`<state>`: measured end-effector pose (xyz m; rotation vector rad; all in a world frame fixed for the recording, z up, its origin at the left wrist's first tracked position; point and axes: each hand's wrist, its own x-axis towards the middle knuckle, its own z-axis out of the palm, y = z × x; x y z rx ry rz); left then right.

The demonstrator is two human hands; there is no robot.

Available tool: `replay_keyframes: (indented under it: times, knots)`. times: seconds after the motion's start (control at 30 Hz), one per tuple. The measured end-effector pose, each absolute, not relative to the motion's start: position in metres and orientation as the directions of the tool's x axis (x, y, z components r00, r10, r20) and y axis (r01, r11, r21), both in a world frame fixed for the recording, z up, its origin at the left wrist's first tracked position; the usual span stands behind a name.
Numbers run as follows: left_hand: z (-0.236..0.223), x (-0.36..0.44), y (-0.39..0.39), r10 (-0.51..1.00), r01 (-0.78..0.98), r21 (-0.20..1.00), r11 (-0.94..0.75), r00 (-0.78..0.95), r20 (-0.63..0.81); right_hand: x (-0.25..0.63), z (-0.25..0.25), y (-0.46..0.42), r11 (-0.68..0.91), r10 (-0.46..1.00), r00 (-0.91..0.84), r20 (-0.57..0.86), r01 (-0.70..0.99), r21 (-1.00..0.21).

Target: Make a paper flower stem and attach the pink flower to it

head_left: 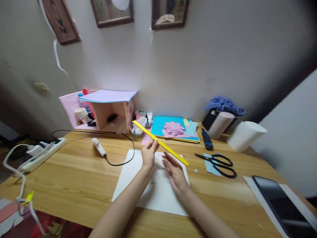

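A narrow yellow paper strip point(170, 151) slants down to the right above a white paper sheet point(163, 198). My left hand point(148, 154) pinches it near its middle between thumb and fingers. Close under the strip's lower half is my right hand point(174, 170), its fingers apart and slightly curved; nothing shows in its grasp. To the right, black-handled scissors point(215, 162) lie partly over a light blue paper piece point(211, 168). Behind the strip, pink layered paper flowers point(174, 129) rest on a stack of blue sheets point(158, 124).
A glue gun point(98, 147) with a black cord lies left, near a power strip point(44, 155). An open box point(123, 115) stands at the back. A utility knife point(207, 139), paper rolls point(245, 135), blue yarn point(224, 105) and a tablet point(282, 205) are at the right.
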<state>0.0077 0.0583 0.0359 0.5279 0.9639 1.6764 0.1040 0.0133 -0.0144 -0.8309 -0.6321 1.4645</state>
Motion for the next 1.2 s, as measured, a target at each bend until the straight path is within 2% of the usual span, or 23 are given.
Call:
replay_keyframes:
  times: [0.13,0.37,0.57,0.8,1.2]
  knots:
    - [0.022,0.036,0.062,0.888,-0.608,0.791,-0.067,-0.398,-0.230,0.117,-0.017,0.030,-0.016,0.968,0.166,-0.186,-0.704,-0.710]
    - [0.002,0.050,0.056,0.859,-0.521,0.849,-0.082,-0.469,-0.205,0.115,-0.021,0.040,0.019,0.951,0.211,-0.228,-0.772,-0.635]
    - [-0.014,0.042,0.061,0.849,-0.517,0.855,-0.052,-0.474,-0.234,0.101,-0.023,0.046,0.017,0.947,0.225,-0.231,-0.750,-0.661]
    - [-0.016,0.037,0.061,0.874,-0.552,0.834,-0.006,-0.408,-0.265,0.098,-0.023,0.048,0.027,0.929,0.302,-0.214,-0.632,-0.774]
    - [-0.016,0.038,0.060,0.884,-0.510,0.859,0.040,-0.383,-0.269,0.103,-0.028,0.049,0.017,0.902,0.360,-0.239,-0.580,-0.814]
